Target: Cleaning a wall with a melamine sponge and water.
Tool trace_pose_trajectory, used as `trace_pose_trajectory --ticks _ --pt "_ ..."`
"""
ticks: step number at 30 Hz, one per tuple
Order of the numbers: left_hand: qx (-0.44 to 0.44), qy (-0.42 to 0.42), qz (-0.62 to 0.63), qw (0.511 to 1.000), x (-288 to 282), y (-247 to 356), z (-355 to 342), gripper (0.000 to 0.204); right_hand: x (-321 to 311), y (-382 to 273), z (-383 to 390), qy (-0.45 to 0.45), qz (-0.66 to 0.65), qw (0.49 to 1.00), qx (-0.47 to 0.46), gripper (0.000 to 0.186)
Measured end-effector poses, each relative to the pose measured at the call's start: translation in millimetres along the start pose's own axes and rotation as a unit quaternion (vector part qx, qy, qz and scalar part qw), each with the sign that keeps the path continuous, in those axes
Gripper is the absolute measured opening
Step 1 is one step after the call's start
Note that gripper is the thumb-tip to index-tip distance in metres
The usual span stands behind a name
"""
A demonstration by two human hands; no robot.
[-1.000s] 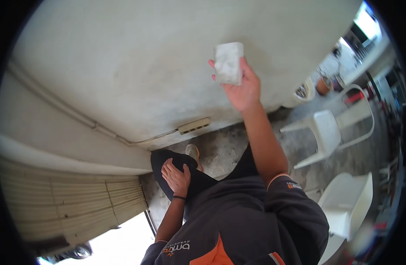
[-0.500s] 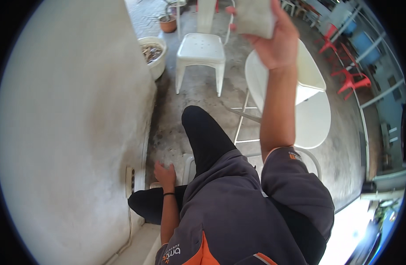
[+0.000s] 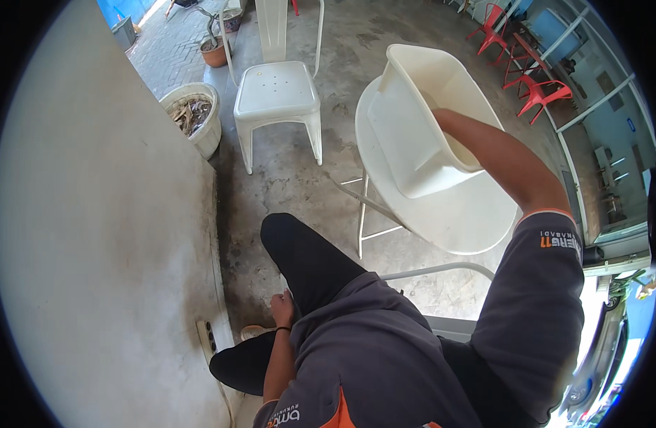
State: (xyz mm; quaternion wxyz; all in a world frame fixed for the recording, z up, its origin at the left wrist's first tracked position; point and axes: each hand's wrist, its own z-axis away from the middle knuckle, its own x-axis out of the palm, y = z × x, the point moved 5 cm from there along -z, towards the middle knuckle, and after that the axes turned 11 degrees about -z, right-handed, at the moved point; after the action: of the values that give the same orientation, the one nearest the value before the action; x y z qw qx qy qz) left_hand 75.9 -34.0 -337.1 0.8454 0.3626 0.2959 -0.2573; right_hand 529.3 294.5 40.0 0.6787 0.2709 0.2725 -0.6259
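Observation:
My right forearm (image 3: pixel 503 157) reaches over the rim of a white rectangular bin (image 3: pixel 406 128), and the right hand is down inside it. The bin's wall hides that hand's fingers and anything they may hold. Under the bin is a white round-topped table (image 3: pixel 453 232) on thin metal legs. My left hand (image 3: pixel 282 308), with a dark band on its wrist, hangs low beside my black-clad leg (image 3: pixel 306 250). Its fingers look curled in, with nothing seen in them.
A white metal chair (image 3: pixel 278 89) stands ahead, and a white planter (image 3: pixel 207 118) sits by the pale wall (image 3: pixel 107 214) on my left. A socket strip (image 3: pixel 208 339) is fixed low on that wall. Red chairs (image 3: pixel 538 93) stand at far right.
My right hand, earlier raised with a pale flat rectangular thing, has gone down into the bin. The left hand's fingers have curled in. My view has shifted, bringing the bin fully into sight.

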Motion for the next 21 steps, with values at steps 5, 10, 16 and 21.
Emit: trace_pose_trajectory --ticks 5,10,16,21 --pt "-0.007 0.015 0.024 1.0 5 -12 -9 0.054 9 22 -13 -0.051 -0.187 0.98 0.047 0.058" --pt "-0.009 -0.011 0.001 1.0 2 -12 -10 0.054 -50 11 61 0.102 -0.46 0.881 -0.054 0.045" --pt "0.006 -0.023 -0.001 1.0 5 -23 -20 0.051 -67 3 114 0.246 -0.624 0.737 -0.077 0.038" --pt "-0.02 -0.033 0.014 0.999 2 -17 -16 0.054 -59 16 110 0.353 -0.642 0.67 -0.118 0.036"
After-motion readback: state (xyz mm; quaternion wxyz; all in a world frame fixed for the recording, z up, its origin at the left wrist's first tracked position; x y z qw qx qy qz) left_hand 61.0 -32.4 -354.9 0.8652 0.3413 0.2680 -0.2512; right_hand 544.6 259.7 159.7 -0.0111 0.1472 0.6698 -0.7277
